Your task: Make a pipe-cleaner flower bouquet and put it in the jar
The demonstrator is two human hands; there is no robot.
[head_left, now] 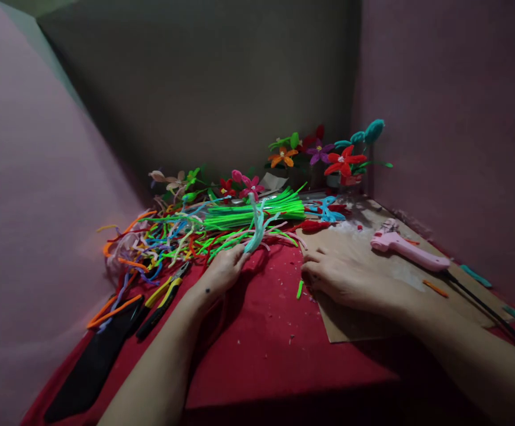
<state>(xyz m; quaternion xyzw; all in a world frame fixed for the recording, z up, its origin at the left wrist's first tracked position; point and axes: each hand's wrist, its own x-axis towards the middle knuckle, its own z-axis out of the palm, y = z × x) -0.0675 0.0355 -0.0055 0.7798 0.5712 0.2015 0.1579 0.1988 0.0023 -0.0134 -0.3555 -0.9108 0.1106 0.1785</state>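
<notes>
My left hand (227, 264) is closed around several pale aqua pipe cleaners (255, 236), whose tips splay upward from the fist. Over the left edge of a brown cardboard sheet (350, 325) rests my right hand (335, 272), its fingers curled together. Whatever those fingers may hold is hidden. A short green pipe cleaner piece (301, 289) lies just left of the right hand on the red cloth. Behind the left hand is a thick bundle of bright green pipe cleaners (257, 213).
Yellow-and-black pliers (162, 299), a black flat object (93, 367) and tangled coloured pipe cleaners (146, 248) lie left. On the cardboard sits a pink glue gun (411, 248), its cord trailing right. Pipe-cleaner flowers, including a red one (345, 162), stand along the back wall.
</notes>
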